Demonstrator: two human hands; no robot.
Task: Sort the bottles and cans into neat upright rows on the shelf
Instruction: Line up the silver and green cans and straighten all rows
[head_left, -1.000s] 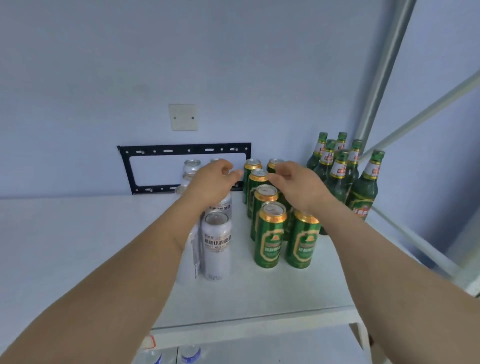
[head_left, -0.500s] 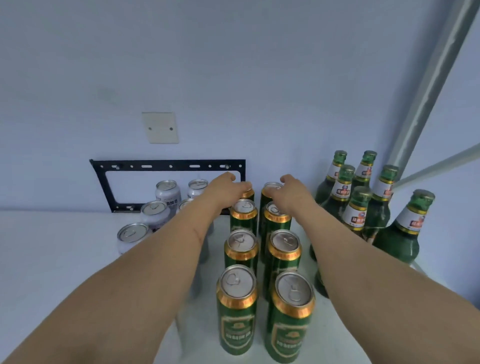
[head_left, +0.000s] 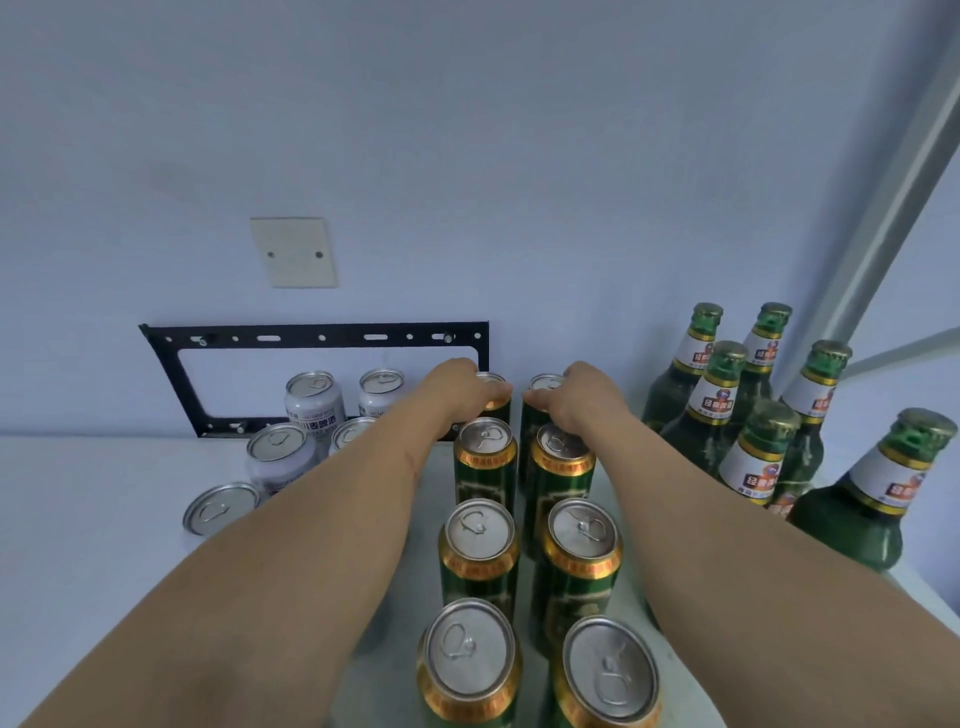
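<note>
- Green cans (head_left: 480, 545) stand upright in two rows running back along the white shelf (head_left: 78, 545).
- Silver cans (head_left: 280, 452) stand left of them, green bottles (head_left: 722, 395) right.
- At the far end, the left hand (head_left: 457, 387) rests over the rearmost left can (head_left: 496, 402); the right hand (head_left: 582, 397) covers the rearmost right can (head_left: 537, 410), fingers seemingly curled around each rim.
- Behind: a black bracket (head_left: 311, 335) on the wall.

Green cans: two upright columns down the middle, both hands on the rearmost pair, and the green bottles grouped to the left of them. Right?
Not quite. The head view shows the green bottles grouped to the right of the green cans, not the left; the silver cans are on the left. The rest holds: two upright columns, with the left hand and right hand on the rearmost pair.
</note>
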